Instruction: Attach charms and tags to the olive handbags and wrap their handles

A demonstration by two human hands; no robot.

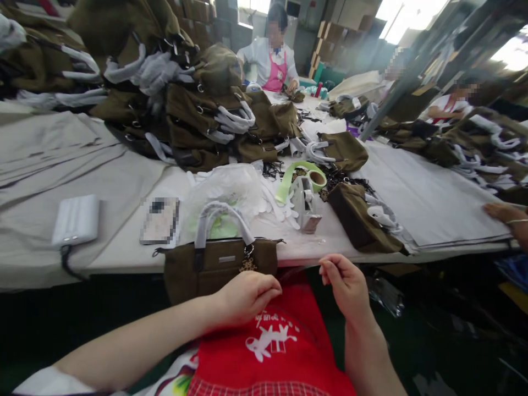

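My left hand (pixel 249 294) is closed in a pinch in front of an olive-brown handbag (pixel 218 269). My right hand (pixel 346 283), also pinched shut, is held up farther right above the red apron (pixel 284 324). A faint, thin clear strip (pixel 300 268) seems to stretch between the fingertips of both hands. The handbag sits upright at the table edge, its handles (pixel 220 212) wrapped in white, with a small metal plate (pixel 227 258) and a dangling metal charm (pixel 248 259). Beyond the hands stands a tape dispenser (pixel 306 206) beside a roll of green tape (pixel 317 179).
Olive handbags (pixel 198 115) are heaped at the back left. One bag (pixel 363 217) lies at the right edge. A phone (pixel 160 221), a white power bank (pixel 76 220) and crumpled plastic (pixel 226 190) lie on the table. Co-workers sit behind; another person's hand (pixel 505 213) rests at right.
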